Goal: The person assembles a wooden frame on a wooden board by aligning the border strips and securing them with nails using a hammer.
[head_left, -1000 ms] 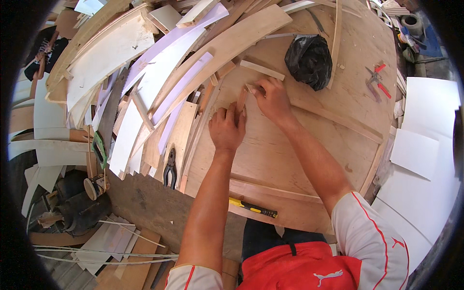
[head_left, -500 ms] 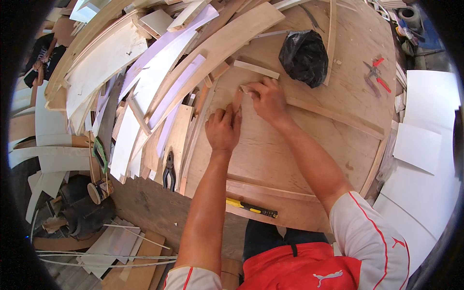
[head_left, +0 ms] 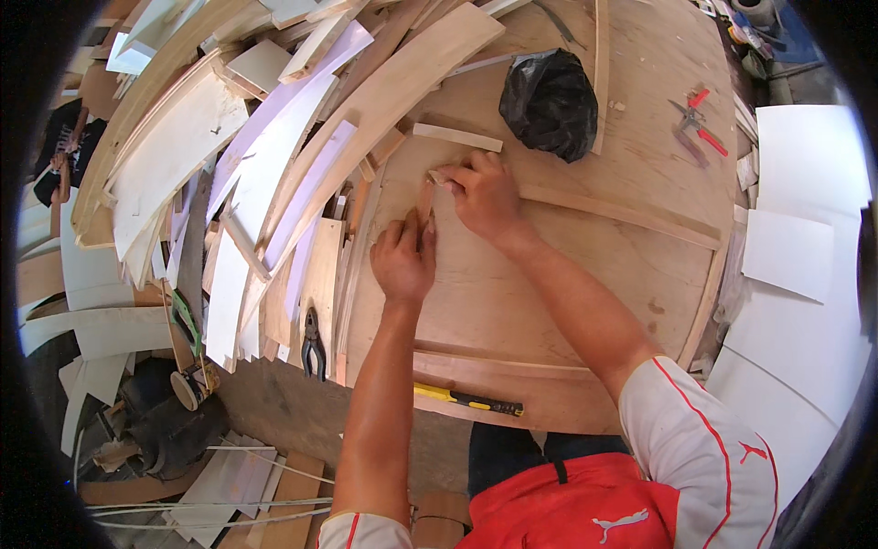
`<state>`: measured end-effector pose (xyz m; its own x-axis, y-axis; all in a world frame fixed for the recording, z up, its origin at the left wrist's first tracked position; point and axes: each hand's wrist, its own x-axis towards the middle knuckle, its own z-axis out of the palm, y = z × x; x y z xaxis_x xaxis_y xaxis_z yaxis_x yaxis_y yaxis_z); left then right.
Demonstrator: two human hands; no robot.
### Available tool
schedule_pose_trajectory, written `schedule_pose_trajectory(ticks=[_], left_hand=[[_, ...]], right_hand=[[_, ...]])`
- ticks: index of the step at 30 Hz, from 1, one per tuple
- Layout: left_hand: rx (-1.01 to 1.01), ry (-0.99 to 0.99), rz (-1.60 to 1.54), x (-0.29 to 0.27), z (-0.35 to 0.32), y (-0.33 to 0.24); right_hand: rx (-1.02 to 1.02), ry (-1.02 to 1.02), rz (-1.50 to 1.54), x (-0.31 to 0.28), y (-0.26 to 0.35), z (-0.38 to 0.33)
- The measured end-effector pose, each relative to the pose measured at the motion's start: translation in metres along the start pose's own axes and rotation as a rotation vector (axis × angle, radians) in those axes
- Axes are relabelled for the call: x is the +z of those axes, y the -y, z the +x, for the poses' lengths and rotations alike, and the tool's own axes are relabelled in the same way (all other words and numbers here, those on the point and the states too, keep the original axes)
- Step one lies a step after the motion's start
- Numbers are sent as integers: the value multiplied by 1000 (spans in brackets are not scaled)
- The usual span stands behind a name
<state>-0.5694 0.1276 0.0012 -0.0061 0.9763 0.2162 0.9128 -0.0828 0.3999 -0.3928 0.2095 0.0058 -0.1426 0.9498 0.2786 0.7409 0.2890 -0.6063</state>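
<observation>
A thin wood strip (head_left: 424, 198) lies on the plywood board (head_left: 585, 274), long axis pointing away from the person. The left hand (head_left: 402, 261) presses its near end, the right hand (head_left: 485, 194) pinches its far end; both hands have barely moved since before.

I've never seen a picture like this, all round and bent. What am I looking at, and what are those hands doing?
There is no machine here. A person wears a wide-angle camera on the head, looking down, so the picture bulges and straight edges curve. The two bare arms coming up from the bottom are that person's own.

They work on a big plywood board. The left hand and the right hand both press on a small wooden strip lying on it; it is too small to see just how the fingers grip it.

Around them lie a black plastic bag, red-handled pliers, a yellow-and-black tool at the near edge, dark pliers, and on the left a heap of curved boards. White sheets lie on the right.
</observation>
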Motion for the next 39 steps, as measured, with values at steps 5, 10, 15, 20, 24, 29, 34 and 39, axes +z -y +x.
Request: schedule_pose_trajectory(ticks=[5, 10, 15, 20, 24, 29, 34, 39], left_hand=[[-1, 8, -16, -3, 4, -6], [23, -8, -19, -4, 2, -5], [-15, -7, -60, -8, 3, -7], [52, -62, -57, -7, 6, -10], [10, -2, -25, -5, 1, -7], [-3, 8, -40, -4, 1, -5], [-15, -9, -62, -3, 3, -6], [-27, 11, -139, -1, 6, -3]], right_hand=[[30, 11, -12, -1, -1, 0], [17, -8, -25, 2, 1, -2], [30, 15, -38, 2, 1, -2], [24, 19, -23, 1, 0, -1], [30, 22, -32, 1, 0, -1], [43, 19, -4, 2, 0, 1], [94, 41, 22, 1, 2, 3], [94, 85, 29, 0, -1, 5]])
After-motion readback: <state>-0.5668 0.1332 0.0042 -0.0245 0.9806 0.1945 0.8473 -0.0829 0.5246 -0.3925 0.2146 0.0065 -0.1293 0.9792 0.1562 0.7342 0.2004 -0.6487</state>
